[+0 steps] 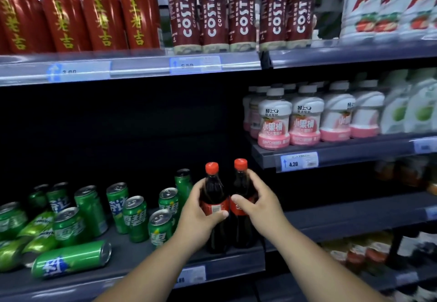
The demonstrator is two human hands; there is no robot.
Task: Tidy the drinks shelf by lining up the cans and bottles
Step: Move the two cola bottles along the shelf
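Head camera: the only view; places below are given relative to the left cola bottle (214, 183).
Left cola bottle: upright near the front of the lower shelf (142, 269), red cap up.
Right cola bottle (241, 183): upright, touching the left cola bottle on its right side, caps about level.
Left hand (201, 209): fingers curled round the left cola bottle from its left, thumb across the label, probably to hold it steady and upright.
Right hand (257, 204): grips the right cola bottle, thumb (236, 199) on the label, other fingers wrapped round the far side. It looks like it is pressing the pair together into a row.
Green cans (136, 219): left of the left cola bottle, upright but scattered at odd depths and not in a line.
Fallen can (71, 259): well left of the left cola bottle, on its side at the shelf front.
Green packs (37, 227): furthest left, lying tilted in a heap.
Task state: the bottles seem paired up, while the cans look untouched.
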